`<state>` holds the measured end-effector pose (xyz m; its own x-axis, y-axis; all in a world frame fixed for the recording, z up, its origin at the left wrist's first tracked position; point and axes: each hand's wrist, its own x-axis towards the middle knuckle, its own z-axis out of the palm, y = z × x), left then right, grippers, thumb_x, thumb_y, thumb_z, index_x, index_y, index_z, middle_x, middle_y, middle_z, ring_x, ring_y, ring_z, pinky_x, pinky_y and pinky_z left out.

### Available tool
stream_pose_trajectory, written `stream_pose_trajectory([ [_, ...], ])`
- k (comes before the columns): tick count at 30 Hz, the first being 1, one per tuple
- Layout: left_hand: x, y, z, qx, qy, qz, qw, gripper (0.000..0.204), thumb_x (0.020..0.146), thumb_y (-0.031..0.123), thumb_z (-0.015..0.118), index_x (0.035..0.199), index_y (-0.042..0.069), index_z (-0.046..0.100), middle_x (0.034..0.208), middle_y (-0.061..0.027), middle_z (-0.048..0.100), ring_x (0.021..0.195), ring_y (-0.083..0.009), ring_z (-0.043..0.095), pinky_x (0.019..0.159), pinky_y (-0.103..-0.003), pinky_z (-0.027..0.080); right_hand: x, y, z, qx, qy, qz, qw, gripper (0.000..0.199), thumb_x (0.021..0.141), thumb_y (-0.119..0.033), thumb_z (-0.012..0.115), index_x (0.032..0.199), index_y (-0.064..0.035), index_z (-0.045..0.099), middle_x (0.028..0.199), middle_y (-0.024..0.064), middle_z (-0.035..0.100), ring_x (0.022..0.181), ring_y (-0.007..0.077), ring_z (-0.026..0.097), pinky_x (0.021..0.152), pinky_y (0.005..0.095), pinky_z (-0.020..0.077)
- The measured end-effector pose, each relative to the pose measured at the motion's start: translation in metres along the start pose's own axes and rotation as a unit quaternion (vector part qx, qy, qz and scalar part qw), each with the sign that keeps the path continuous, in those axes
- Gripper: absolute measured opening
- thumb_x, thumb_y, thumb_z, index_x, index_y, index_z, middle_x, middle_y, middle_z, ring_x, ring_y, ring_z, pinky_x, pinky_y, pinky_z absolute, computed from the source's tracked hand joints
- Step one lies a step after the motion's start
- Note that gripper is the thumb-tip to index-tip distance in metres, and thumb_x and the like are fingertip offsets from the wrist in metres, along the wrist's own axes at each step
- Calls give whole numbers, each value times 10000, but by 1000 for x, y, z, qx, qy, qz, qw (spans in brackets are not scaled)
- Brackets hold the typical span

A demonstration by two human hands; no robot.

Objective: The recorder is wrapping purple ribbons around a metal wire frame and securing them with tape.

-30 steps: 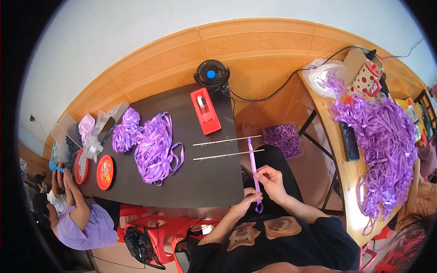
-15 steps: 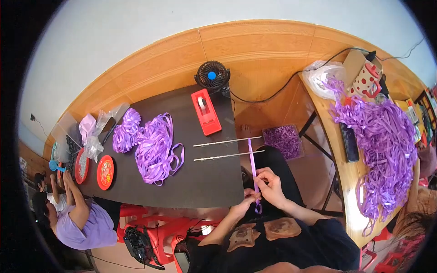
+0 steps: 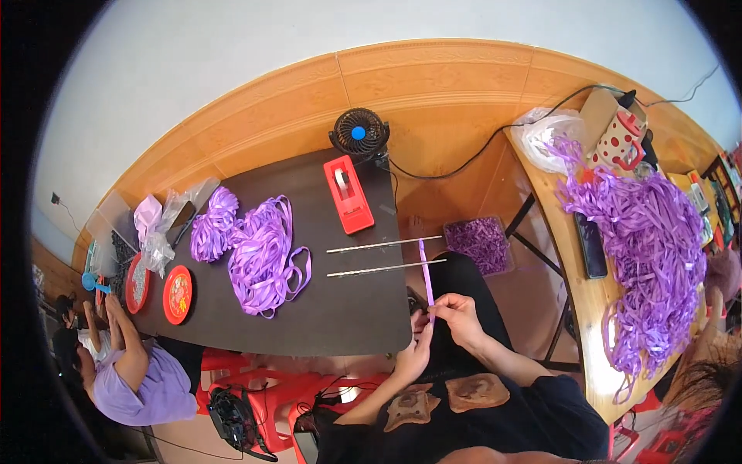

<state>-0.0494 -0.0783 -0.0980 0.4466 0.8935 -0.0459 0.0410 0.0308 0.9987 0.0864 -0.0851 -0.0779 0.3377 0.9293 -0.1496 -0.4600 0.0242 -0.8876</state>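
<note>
A narrow purple ribbon runs toward me across the outer ends of two thin metal rods, which jut past the right edge of the dark table. My right hand pinches the ribbon between thumb and fingers. Just left of it and slightly nearer, my left hand has its fingers closed at the ribbon's lower end, which they mostly cover. On the table's left half lie two loose heaps of purple ribbon, a large heap and a smaller bundle.
A red tape dispenser and a small black fan stand at the table's back. Left are red dishes and a person in a lilac shirt. A tangled ribbon pile covers the wooden table; a box of ribbon pieces sits below.
My left hand has shifted up along the ribbon, closer to my right hand. The looped end that hung below the hands no longer shows. My right hand has barely moved.
</note>
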Motion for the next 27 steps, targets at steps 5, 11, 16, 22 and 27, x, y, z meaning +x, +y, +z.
stream_pose_trajectory([
  [5, 16, 19, 21, 78, 26, 34, 996, 577, 972, 334, 421, 1374, -41, 246, 1206, -229, 472, 1142, -282, 444, 1005, -375, 314, 2, 7, -9, 18, 11, 36, 999, 80, 789, 41, 601, 724, 0, 626, 702, 30, 626, 646, 86, 563, 640, 225, 451],
  [11, 50, 4, 34, -64, 56, 60, 995, 241, 956, 187, 471, 1083, -11, 522, 964, -48, 564, 898, -121, 514, 806, -251, 411, 1, 13, -15, 13, 3, 34, 999, 104, 768, 66, 587, 705, -7, 628, 684, 9, 609, 606, 70, 521, 576, 209, 420],
  [16, 51, 3, 37, -223, 83, -24, 971, 191, 948, 177, 498, 921, 17, 598, 802, -18, 594, 751, -79, 538, 701, -219, 434, -16, 9, -17, 15, -13, 73, 997, 98, 734, 79, 581, 693, 1, 624, 676, 21, 612, 613, 86, 540, 582, 222, 432],
  [22, 49, 10, 46, -263, 108, -21, 958, 167, 938, 154, 520, 888, 24, 613, 750, -4, 594, 718, -71, 536, 698, -217, 437, -8, -8, -39, -405, 83, -288, 864, 108, 694, 53, 630, 771, -14, 595, 793, 108, 599, 736, 278, 593, 637, 337, 450],
  [27, 47, 8, 46, -242, 111, -7, 964, 203, 950, 184, 507, 946, 13, 616, 774, -2, 589, 735, -64, 522, 710, -213, 423, 34, -60, -18, -583, 11, -520, 624, 275, 670, -87, 658, 944, -89, 637, 950, 78, 580, 825, 231, 573, 668, 338, 386],
])
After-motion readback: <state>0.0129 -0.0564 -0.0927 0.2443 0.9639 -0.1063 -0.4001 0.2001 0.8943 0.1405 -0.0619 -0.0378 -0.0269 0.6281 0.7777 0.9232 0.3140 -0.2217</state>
